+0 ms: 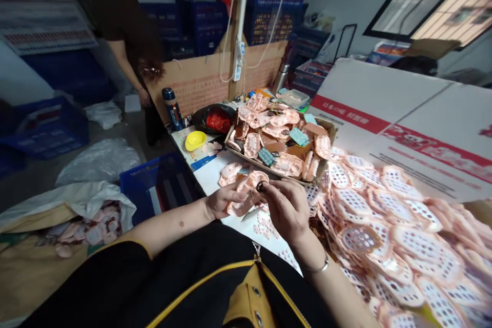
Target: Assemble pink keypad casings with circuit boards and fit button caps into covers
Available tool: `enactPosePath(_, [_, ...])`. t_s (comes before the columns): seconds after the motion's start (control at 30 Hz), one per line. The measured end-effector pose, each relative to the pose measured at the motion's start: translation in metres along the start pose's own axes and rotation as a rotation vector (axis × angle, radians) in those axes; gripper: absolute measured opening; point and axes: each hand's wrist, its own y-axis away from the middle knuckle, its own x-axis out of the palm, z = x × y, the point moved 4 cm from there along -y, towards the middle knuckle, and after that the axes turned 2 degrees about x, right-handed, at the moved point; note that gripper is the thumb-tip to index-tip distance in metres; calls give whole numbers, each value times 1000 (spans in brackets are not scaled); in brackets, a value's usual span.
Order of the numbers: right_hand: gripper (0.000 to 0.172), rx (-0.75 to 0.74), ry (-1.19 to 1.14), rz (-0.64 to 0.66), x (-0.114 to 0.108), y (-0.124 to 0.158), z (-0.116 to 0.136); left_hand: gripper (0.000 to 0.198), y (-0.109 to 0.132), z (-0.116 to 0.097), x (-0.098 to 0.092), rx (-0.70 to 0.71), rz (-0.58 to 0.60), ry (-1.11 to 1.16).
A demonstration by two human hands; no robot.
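Note:
My left hand point(224, 201) is closed on a pink moulded plastic shell point(251, 180) above the white tabletop. At the shell's right end, my right hand point(288, 207) pinches a small dark round part point(260, 186); whether that part is inside the shell or only touching it, I cannot tell. Just beyond my hands stands a shallow cardboard box point(240, 152) of pink shells, brown pieces and teal rectangular pieces point(299, 137). Another pink shell point(229, 172) lies behind my left hand. Small pink pieces point(265, 225) are scattered on the table below my hands.
Many pink pieces with dotted panels point(351, 202) are heaped at right, before a large white carton point(403, 107). A yellow scoop point(196, 140) and a dark bottle point(172, 108) stand at the table's left. A blue crate point(157, 184) sits below; a person point(128, 36) stands beyond.

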Motion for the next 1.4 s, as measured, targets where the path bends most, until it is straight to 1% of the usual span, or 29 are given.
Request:
enactPosePath(0.07, [44,20,-20,-69,-16,4,0,67,-3,11,13,-30,22,-6])
enactPosePath(0.17, [37,74,14,-127,-30,12,-2,62,-3,22,24,-103,45,-23])
enactPosePath(0.27, [31,114,17,-134,-34,22,-5,60,-3,26,30,-114,36,-56])
enactPosePath(0.33, [26,184,-58,-127,-33,29,-7,65,-3,28,33,-116,26,-70])
enactPosePath(0.4, [19,338,-196,-148,-30,35,-12,67,-2,28,35,-118,12,-87])
enactPosePath(0.43, [18,448,-286,-162,-28,38,-15,67,-2,28,35,-119,7,-96])
enactPosePath(0.47, [21,578,-392,-164,-25,40,-18,68,-1,28,35,-119,0,-105])
enactPosePath(0.5, [27,723,-515,-144,-21,43,-21,70,-1,28,33,-122,-6,-112])
enactPosePath(0.57, [39,1002,-787,-49,-9,48,-23,74,1,29,30,-145,-16,-120])
enactPosePath(0.6, [43,1108,-910,1,-4,50,-23,75,2,29,29,-156,-28,-125])
enactPosePath(0.63, [45,1181,-1006,36,0,50,-22,75,3,29,27,-157,-46,-133])
enactPosePath(0.67, [45,1222,-1071,52,2,50,-22,73,3,28,26,-150,-68,-144])
enactPosePath(0.77, [43,1271,-1119,63,7,47,-21,56,4,23,24,-112,-147,-191])
enactPosePath(0.87, [42,1305,-1099,114,16,47,-19,42,5,19,21,-162,-208,-316])
enactPosePath(0.97, [38,1313,-1082,187,27,45,-14,34,7,15,13,-210,-259,-440])
enactPosePath(1.07, [36,1314,-1115,243,38,44,-12,29,9,10,6,-202,-319,-489])
enactPosePath(1.13, [39,1293,-1161,250,43,44,-13,26,10,6,5,-178,-342,-490])
enactPosePath(1.2, [47,1247,-1199,253,46,48,-17,25,10,-1,5,-130,-377,-463])
enactPosePath(1.23, [52,1221,-1221,284,48,51,-19,26,10,-5,5,-95,-407,-446])
enactPosePath(1.3, [63,1189,-1274,427,54,64,-18,31,9,-15,2,-10,-484,-409])
enactPosePath(1.37, [68,1191,-1325,582,61,80,-15,35,9,-24,-5,63,-563,-378])
enactPosePath(1.4, [69,1208,-1340,608,64,88,-14,35,9,-27,-9,88,-599,-364])
